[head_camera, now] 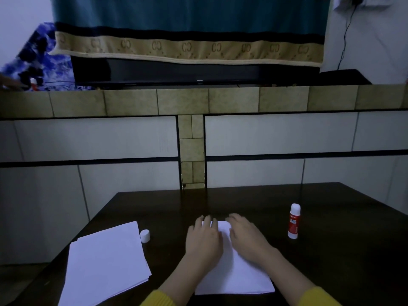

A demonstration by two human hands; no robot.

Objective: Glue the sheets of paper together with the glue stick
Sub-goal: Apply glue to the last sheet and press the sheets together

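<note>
white sheets (234, 274) near tabletop's front edge | left hand (204, 238) and right hand (247, 236) flat on them, fingers straight | glue stick (294, 220) upright (uncapped), right of right hand, apart

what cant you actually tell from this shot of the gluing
- Head view: the left hand and right hand lie flat on the sheets, hiding their far part and any glue.
- How many sheets are in the paper stack; its near corner is cut off by the bottom edge.
- The glue stick label is too small to read.
</note>
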